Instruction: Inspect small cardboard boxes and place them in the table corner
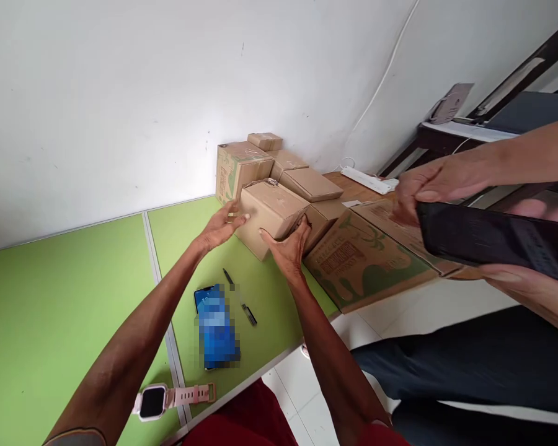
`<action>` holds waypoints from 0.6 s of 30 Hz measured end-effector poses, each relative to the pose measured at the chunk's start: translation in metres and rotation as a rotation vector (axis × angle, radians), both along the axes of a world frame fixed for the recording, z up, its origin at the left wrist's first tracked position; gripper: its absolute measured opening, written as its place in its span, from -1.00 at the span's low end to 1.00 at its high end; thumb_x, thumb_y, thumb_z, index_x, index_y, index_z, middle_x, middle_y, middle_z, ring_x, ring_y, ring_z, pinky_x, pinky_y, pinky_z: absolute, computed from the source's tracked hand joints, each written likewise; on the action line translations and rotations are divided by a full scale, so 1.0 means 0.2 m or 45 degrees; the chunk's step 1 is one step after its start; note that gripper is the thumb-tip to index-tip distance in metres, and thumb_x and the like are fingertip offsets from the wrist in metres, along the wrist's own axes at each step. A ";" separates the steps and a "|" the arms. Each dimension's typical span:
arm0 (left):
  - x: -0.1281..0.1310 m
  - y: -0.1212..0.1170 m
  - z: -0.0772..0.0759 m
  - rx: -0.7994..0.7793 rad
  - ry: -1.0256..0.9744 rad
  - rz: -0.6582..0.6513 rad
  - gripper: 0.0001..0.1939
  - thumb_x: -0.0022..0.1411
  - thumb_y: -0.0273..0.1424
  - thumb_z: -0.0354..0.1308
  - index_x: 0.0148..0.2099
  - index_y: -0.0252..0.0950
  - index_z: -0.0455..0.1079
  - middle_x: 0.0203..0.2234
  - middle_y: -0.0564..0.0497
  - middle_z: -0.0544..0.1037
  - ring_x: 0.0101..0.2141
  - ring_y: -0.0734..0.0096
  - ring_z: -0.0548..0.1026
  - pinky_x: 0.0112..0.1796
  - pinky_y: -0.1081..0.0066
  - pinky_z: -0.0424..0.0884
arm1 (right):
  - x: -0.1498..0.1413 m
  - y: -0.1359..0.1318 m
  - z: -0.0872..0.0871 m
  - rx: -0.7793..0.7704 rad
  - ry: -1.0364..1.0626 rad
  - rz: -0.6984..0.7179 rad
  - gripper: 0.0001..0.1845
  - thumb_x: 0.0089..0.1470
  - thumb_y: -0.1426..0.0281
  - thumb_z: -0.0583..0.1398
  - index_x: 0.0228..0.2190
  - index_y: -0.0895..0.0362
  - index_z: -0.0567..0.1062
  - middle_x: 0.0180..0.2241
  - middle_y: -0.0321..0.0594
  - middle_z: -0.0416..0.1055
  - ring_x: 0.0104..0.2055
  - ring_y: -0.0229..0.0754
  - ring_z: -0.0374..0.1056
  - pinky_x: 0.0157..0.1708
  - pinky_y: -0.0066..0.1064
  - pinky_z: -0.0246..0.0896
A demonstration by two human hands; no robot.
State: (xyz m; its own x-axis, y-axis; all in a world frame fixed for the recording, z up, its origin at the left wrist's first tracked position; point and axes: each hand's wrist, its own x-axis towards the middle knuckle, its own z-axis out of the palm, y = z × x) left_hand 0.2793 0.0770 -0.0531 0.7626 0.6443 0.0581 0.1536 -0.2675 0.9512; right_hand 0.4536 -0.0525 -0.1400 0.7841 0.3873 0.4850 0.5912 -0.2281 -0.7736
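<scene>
A plain brown cardboard box [252,228] sits at the front of a cluster of boxes on the green table [97,297], held between my two hands. My left hand [221,226] is against its left side, with the thumb on the front face. My right hand [289,244] grips its lower right edge, thumb in front and fingers round the side. Nearer to me on the table lie a blue-screened phone [216,328], partly blurred out, and a dark pen [246,310]. A pink-strapped smartwatch [153,402] rests by the table's front edge.
Behind and right are several more cardboard boxes, including a printed one [244,158] by the wall and a large printed one [367,263] at the right. A white power strip [369,181] lies beyond. At right, another person's hands hold a dark phone [493,238].
</scene>
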 end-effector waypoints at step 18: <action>0.30 0.03 -0.15 -0.344 0.112 -0.111 0.31 0.35 0.27 0.26 0.75 -0.27 -0.32 0.61 -0.39 0.17 0.35 -0.21 0.54 0.40 -0.05 0.39 | 0.02 0.04 -0.23 -0.039 0.204 0.254 0.04 0.31 -0.09 0.27 0.52 0.23 0.10 0.43 0.37 0.13 0.51 0.36 0.16 0.36 0.31 0.34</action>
